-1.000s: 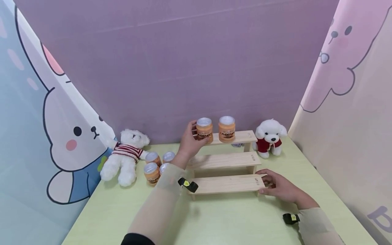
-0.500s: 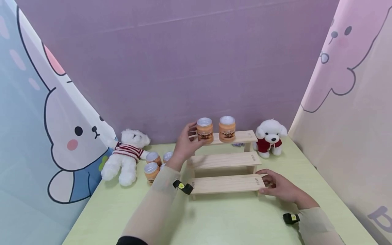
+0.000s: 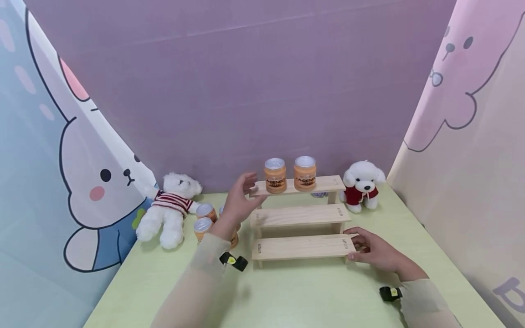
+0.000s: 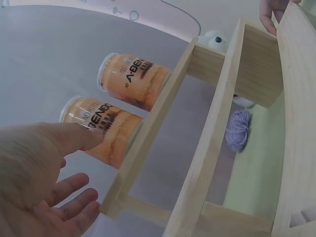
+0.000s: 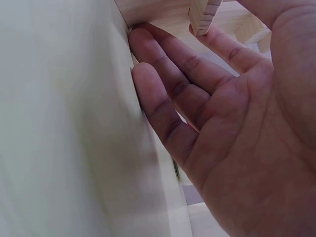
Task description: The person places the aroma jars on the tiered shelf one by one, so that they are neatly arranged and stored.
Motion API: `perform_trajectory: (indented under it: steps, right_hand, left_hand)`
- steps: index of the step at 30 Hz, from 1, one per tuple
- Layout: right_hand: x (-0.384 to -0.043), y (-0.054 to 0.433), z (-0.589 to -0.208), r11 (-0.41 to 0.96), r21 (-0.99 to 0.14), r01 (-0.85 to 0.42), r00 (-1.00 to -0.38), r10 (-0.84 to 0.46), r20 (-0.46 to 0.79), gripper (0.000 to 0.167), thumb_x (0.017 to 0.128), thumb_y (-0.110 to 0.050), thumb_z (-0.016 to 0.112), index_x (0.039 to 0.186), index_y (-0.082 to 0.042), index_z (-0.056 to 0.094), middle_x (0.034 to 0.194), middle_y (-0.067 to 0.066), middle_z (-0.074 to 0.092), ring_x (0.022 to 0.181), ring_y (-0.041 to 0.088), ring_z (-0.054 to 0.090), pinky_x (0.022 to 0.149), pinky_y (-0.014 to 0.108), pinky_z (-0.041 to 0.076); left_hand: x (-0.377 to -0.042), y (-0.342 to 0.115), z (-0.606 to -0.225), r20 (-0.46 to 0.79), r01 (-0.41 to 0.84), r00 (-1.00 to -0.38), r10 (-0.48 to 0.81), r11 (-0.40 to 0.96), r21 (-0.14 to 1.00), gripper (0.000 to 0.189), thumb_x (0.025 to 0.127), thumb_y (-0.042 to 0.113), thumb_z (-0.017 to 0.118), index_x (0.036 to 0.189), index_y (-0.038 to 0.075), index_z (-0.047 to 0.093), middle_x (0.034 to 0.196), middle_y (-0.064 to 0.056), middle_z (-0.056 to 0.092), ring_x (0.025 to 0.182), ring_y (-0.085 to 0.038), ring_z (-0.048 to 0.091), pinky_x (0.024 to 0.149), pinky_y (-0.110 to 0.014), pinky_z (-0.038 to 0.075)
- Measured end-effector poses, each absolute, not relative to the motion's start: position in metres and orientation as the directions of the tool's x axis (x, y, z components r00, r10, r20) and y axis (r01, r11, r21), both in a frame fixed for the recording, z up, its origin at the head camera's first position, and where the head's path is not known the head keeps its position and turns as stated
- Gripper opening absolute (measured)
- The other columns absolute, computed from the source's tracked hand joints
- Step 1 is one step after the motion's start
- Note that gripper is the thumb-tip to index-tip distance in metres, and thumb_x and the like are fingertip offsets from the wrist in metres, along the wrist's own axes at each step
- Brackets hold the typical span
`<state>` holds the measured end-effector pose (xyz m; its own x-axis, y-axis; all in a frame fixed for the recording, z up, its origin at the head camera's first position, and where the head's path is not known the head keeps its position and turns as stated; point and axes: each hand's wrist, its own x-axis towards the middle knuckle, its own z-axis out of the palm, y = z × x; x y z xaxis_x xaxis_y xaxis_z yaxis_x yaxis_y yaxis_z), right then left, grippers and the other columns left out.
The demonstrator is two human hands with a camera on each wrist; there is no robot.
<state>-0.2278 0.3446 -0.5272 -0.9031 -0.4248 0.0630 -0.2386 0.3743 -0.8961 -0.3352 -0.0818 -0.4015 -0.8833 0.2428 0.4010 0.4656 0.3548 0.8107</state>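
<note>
Two orange-labelled jars with silver lids stand upright on the top step of a three-step wooden shelf [image 3: 303,246]: a left jar [image 3: 275,176] and a right jar [image 3: 305,174]. My left hand [image 3: 239,200] is just left of the left jar, fingers spread and holding nothing. In the left wrist view its thumb overlaps that jar's label; contact cannot be told. At the bottom step's right end, my right hand [image 3: 379,250] holds the board between thumb and index finger. The right wrist view shows its other fingers [image 5: 150,86] loosely bent near the tabletop.
Several more orange jars [image 3: 203,225] stand left of the shelf, partly behind my left forearm. A white teddy bear [image 3: 170,207] lies beyond them. Right of the shelf sits a white toy dog [image 3: 363,184]. Purple yarn [image 4: 238,131] lies behind the shelf.
My left hand has let go of the left jar and drawn back to the left and downward. That jar stays on the top step. My right hand has not moved.
</note>
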Motion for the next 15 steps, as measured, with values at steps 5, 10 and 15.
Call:
perform_trajectory:
  steps: [5, 10, 15]
  right_hand:
    - [-0.228, 0.345, -0.530, 0.382, -0.893, -0.239, -0.905, -0.420, 0.062, 0.064, 0.094, -0.015, 0.081, 0.147, -0.005, 0.047, 0.120, 0.017, 0.071, 0.100, 0.029, 0.069, 0.076, 0.032, 0.058]
    - [-0.229, 0.345, -0.531, 0.392, -0.894, -0.216, -0.910, -0.414, 0.039, 0.064, 0.094, -0.018, 0.081, 0.147, -0.007, 0.047, 0.121, 0.015, 0.071, 0.100, 0.031, 0.069, 0.076, 0.034, 0.059]
    - [-0.229, 0.345, -0.532, 0.415, -0.884, -0.214, -0.915, -0.401, 0.033, 0.065, 0.094, -0.020, 0.082, 0.147, -0.008, 0.047, 0.121, 0.015, 0.071, 0.100, 0.032, 0.068, 0.076, 0.033, 0.058]
  left_hand:
    - [-0.324, -0.089, -0.401, 0.401, 0.476, -0.877, 0.264, 0.364, 0.801, 0.067, 0.093, 0.018, 0.082, 0.151, 0.019, 0.049, 0.146, -0.006, 0.057, 0.135, -0.025, 0.053, 0.115, -0.040, 0.043]
    - [-0.312, -0.099, -0.408, 0.415, 0.484, -0.874, 0.252, 0.383, 0.787, 0.064, 0.093, 0.017, 0.082, 0.149, 0.015, 0.050, 0.144, -0.012, 0.059, 0.134, -0.024, 0.054, 0.114, -0.043, 0.044]
    - [-0.301, -0.108, -0.415, 0.434, 0.490, -0.871, 0.228, 0.402, 0.773, 0.061, 0.094, 0.014, 0.081, 0.148, 0.010, 0.051, 0.142, -0.012, 0.059, 0.132, -0.027, 0.055, 0.113, -0.047, 0.045]
